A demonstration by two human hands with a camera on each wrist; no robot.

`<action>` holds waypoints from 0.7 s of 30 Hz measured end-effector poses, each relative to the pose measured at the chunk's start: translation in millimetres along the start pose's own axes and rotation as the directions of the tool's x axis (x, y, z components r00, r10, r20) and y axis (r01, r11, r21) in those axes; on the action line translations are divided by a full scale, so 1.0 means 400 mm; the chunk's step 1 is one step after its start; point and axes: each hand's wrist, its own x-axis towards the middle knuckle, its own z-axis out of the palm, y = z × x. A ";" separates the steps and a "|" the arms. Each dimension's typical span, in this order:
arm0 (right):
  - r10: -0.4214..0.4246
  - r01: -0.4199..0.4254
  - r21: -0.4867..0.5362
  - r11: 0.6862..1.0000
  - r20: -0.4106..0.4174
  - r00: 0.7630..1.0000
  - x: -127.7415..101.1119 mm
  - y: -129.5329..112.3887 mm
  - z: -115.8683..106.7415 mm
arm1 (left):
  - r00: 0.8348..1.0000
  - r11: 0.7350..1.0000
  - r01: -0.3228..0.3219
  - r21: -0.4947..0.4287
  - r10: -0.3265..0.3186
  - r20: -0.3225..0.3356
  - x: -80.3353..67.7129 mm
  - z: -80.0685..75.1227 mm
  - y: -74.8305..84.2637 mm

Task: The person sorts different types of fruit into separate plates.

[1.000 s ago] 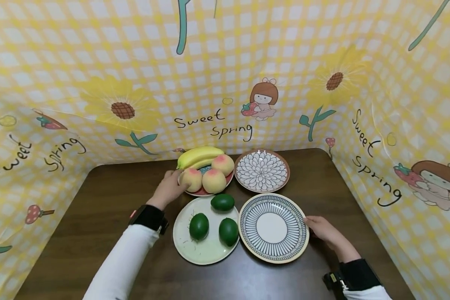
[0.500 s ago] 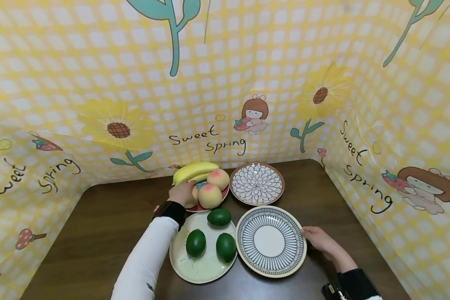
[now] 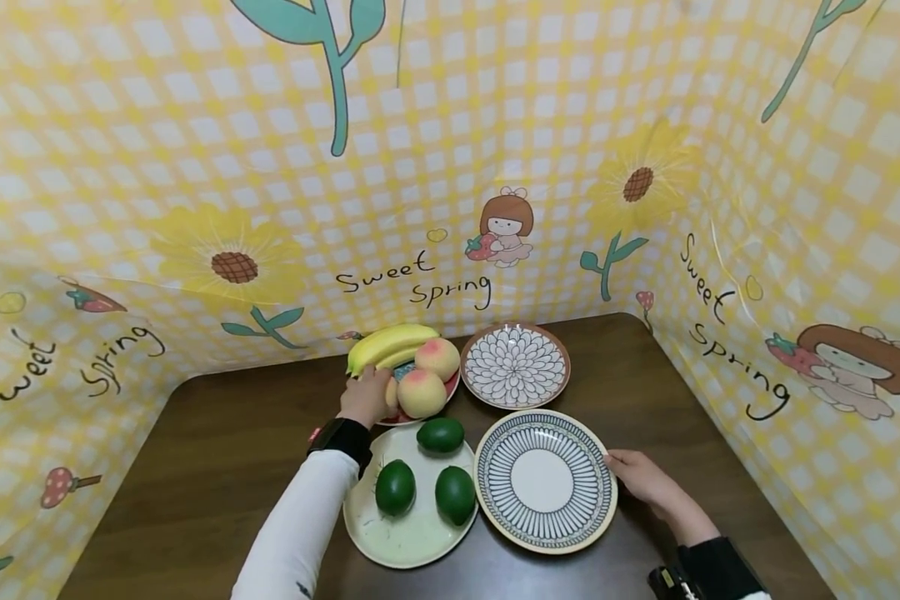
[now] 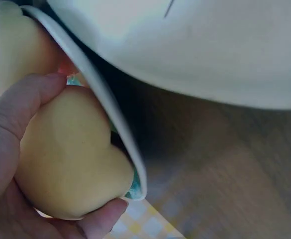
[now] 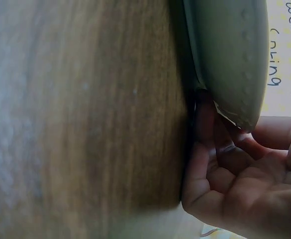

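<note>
Soft yellow-pink round peach point(image 4: 70, 159) is gripped by left hand point(image 3: 365, 397) on red plate point(image 3: 405, 414); right hand point(image 3: 640, 477) fingers curl under striped ceramic plate point(image 3: 545, 480) rim.

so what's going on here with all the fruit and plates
A person sits at a brown table set with four plates. Their left hand grips a peach on the red-rimmed plate, which also holds two more peaches and a banana. Their right hand has its fingers at the edge of the empty striped plate. Three green mangoes lie on the pale plate, and the flower-patterned plate holds nothing.
</note>
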 end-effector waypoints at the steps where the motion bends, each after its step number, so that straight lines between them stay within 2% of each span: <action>1: -0.004 0.004 -0.005 1.000 -0.004 1.000 -0.001 -0.001 -0.001 | 1.000 1.000 -0.001 -0.004 0.001 -0.002 0.000 0.003 0.000; 13: -0.013 0.013 -0.011 1.000 -0.027 1.000 -0.002 0.013 0.018 | 1.000 0.999 0.016 -0.047 -0.016 -0.013 -0.022 0.024 -0.024; 21: -0.027 0.027 -0.013 1.000 -0.041 0.999 -0.007 0.011 0.009 | 0.998 0.996 -0.002 -0.092 -0.003 -0.056 -0.041 0.003 -0.029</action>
